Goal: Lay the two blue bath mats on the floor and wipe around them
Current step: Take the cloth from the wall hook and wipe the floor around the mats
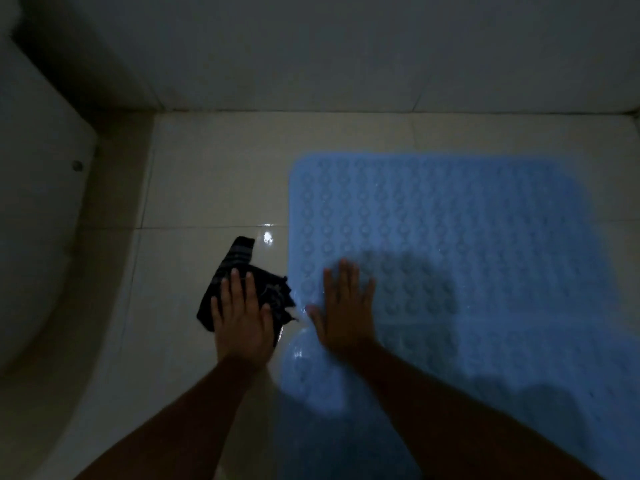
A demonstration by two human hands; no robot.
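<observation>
A blue bath mat (450, 237) with a bumpy pattern lies flat on the pale tiled floor (207, 174) at the right. A second blue mat (311, 382) lies nearer to me, its rounded corner just below the first. My right hand (343, 306) presses flat with spread fingers on the left edge of the far mat. My left hand (239, 313) presses flat on a dark striped cloth (239, 268) that lies on the tiles just left of the mats.
A white toilet base (38, 216) fills the left side. A tiled wall (346, 46) meets the floor at the back. Bare tiles lie between the toilet and the mats, with a wet glint (267, 237) beside the mat edge.
</observation>
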